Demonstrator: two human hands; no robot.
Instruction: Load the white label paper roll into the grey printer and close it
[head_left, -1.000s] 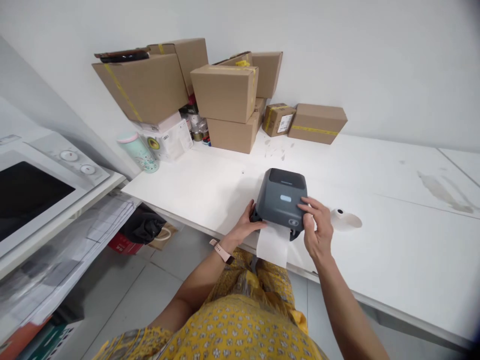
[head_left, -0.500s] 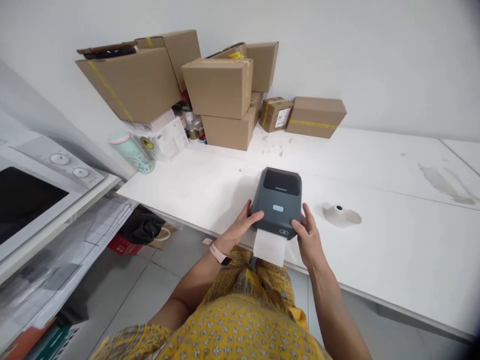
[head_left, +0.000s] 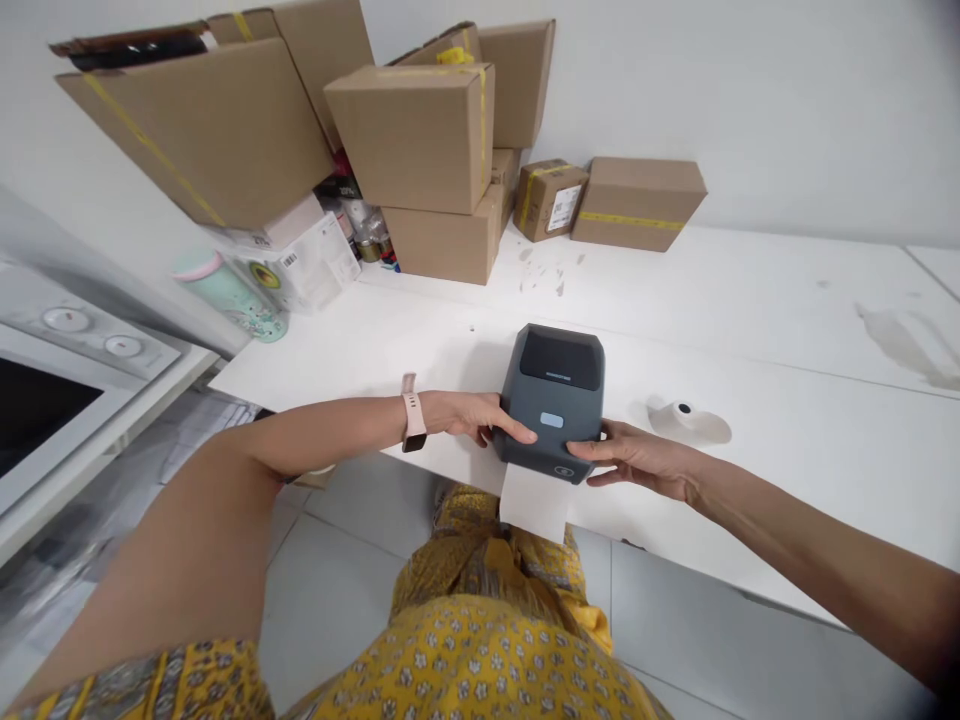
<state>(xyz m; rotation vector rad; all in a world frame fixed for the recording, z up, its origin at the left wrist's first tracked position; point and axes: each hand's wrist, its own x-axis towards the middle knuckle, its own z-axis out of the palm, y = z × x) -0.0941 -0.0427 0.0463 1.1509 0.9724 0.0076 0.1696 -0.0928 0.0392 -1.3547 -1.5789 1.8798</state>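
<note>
A dark grey label printer point(head_left: 556, 400) stands near the front edge of the white table, its black window facing up and a pale button on its lid. A blank white paper label point(head_left: 535, 503) sticks out of its front and hangs over the table edge. My left hand point(head_left: 480, 415) grips the printer's left side, thumb lying on the lid. On the right side, my right hand point(head_left: 637, 458) holds the body with its thumb on the front corner and fingers below. The undersides of both grips are partly hidden.
Right of the printer lies a white funnel-shaped object point(head_left: 688, 420). Stacked cardboard boxes point(head_left: 412, 135) and a smaller carton point(head_left: 637, 205) stand at the back. A mint tumbler point(head_left: 232, 293) is at the left, near a white microwave point(head_left: 75, 350).
Both elbows have swung outward, so my forearms now come in from the sides. The hands stay on the printer, which has barely moved. The view has come closer.
</note>
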